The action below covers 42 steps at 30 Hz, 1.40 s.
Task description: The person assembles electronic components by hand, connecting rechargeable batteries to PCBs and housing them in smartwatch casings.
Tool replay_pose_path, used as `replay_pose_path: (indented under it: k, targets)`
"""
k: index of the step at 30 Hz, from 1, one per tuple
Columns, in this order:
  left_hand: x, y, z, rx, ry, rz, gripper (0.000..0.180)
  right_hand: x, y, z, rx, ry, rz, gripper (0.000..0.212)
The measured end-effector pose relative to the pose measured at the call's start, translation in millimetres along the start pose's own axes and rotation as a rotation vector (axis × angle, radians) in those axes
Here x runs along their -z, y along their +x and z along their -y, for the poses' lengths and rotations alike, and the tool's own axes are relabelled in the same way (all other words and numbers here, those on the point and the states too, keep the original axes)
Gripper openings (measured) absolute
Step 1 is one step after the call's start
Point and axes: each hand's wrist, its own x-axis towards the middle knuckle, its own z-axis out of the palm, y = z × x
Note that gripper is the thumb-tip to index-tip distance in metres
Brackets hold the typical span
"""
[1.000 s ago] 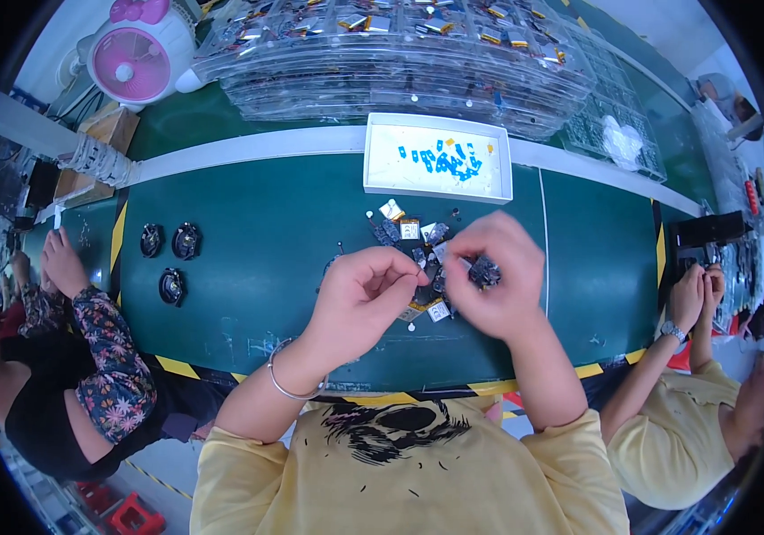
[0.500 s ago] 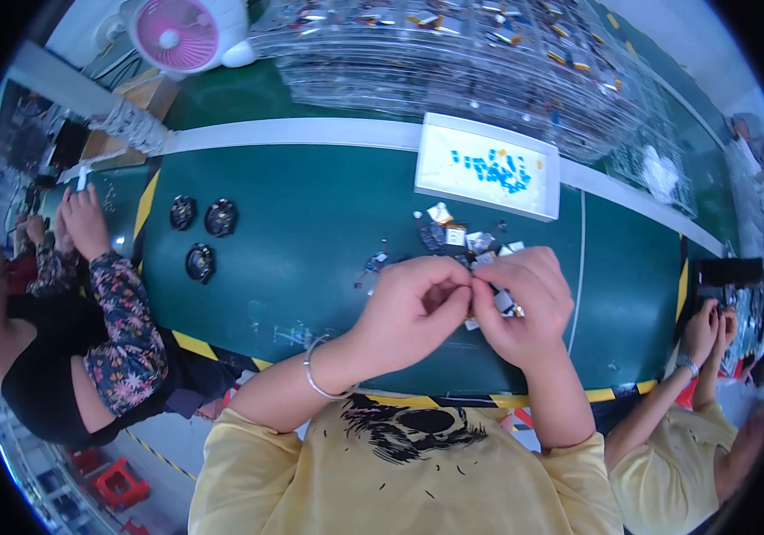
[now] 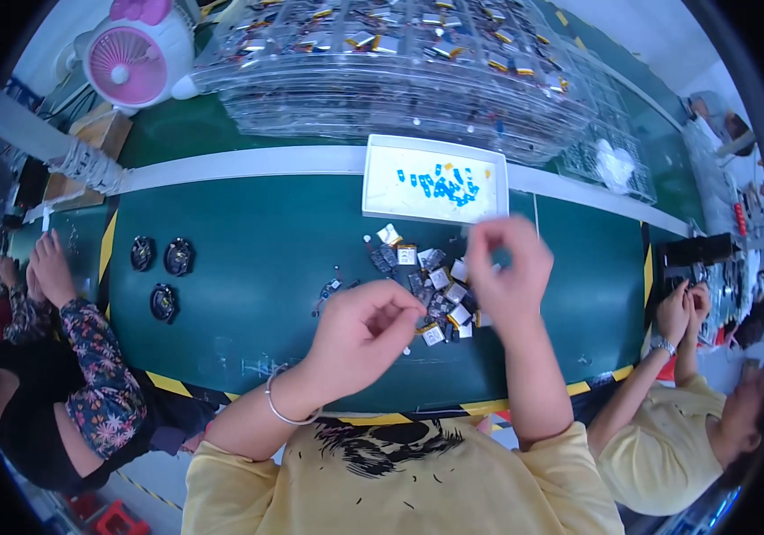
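Note:
My left hand (image 3: 362, 337) is closed in a pinch at the left edge of a pile of small silver battery cells and dark parts (image 3: 440, 277). Whatever its fingertips hold is too small to make out. My right hand (image 3: 517, 275) hovers above the pile's right side, below the right corner of a white tray (image 3: 382, 209). Its thumb and fingers curl together into a loop, slightly blurred, and anything between them is hidden. Small blue pieces (image 3: 440, 185) lie scattered in the tray, with a few orange ones. A little dark part with wires (image 3: 332, 287) lies beyond my left hand.
Three round black parts (image 3: 178, 256) sit on the green table at left. Stacked clear trays (image 3: 400, 89) of cells stand behind a white rail (image 3: 248, 161). A pink and white fan (image 3: 128, 64) is at far left. Co-workers sit on both sides, their hands (image 3: 53, 270) at the table.
My hands have parted from their joined pinch. The right one has lifted away toward the tray, while the left stays near the pile. The whole view has shifted, uncovering more of the pile.

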Motion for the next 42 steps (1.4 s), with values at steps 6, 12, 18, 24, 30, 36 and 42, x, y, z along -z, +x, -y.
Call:
replay_pose_path:
  k: [6,12,18,24,30,36,42]
  targets:
    - [15.6,9.3,1.1,0.197,-0.384,0.019,0.022,2.7,-15.1,3.8,-0.121,-0.004,0.093,0.028]
    - [8.7,-6.8,-18.0,0.252,-0.566,0.062,0.038,-0.1,-41.2,35.8,0.035,0.175,0.22,0.024]
    - [120.5,-20.6,-11.0,-0.176,0.844,-0.611,0.035,20.8,-44.7,27.6,-0.265,0.639,0.232,0.014]
    - [212.1,-70.8,35.1,-0.031,1.425,-0.549,0.041,25.4,-40.2,44.7,-0.126,0.668,0.33,0.01]
    - [138.9,-28.4,43.4,-0.171,1.087,-0.466,0.03,27.6,-42.1,41.5,-0.229,0.748,0.371,0.012]
    - [65.6,13.2,30.6,-0.371,0.984,-0.433,0.019,20.7,-40.5,32.6,-0.403,0.944,0.249,0.01]
    - [18.0,32.4,2.1,-0.011,-0.09,-0.155,0.003,26.1,-36.7,25.7,-0.487,1.022,0.187,0.011]
